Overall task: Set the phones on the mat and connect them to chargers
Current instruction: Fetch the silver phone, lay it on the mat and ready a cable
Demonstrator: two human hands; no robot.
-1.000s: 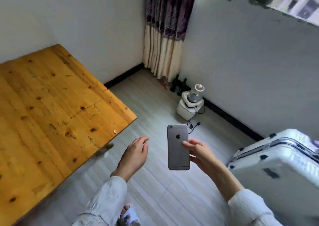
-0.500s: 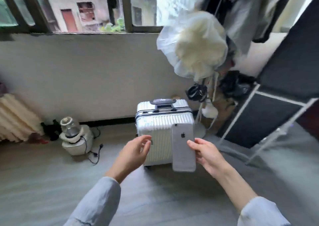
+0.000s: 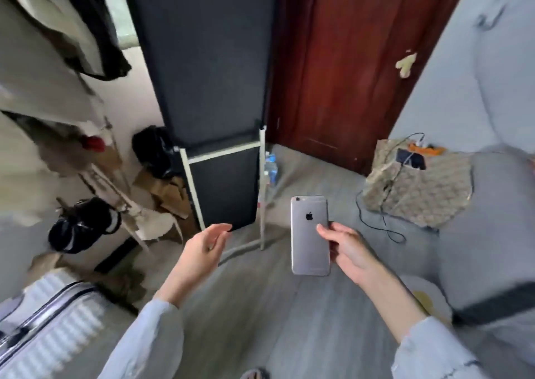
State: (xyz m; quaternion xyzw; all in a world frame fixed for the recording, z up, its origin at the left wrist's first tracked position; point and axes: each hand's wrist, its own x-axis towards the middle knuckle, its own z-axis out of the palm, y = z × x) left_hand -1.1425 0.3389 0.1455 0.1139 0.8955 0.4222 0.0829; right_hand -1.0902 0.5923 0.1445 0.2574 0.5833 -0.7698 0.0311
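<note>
View has swung from table and suitcase to the patterned beige mat (image 3: 419, 193) by the door, I see right hand (image 3: 351, 251) still gripping the grey metal phone (image 3: 309, 235) mid-air, left hand (image 3: 202, 251) loose and empty, so placement comes next.

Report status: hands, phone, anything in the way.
Left hand open, empty. Right hand grips grey phone, back facing camera, above the floor. Patterned mat ahead right, black cable trailing off it; path clear.

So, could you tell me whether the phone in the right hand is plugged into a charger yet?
Not plugged in. The phone is held upright in the right hand, with no cable at its bottom edge.
</note>
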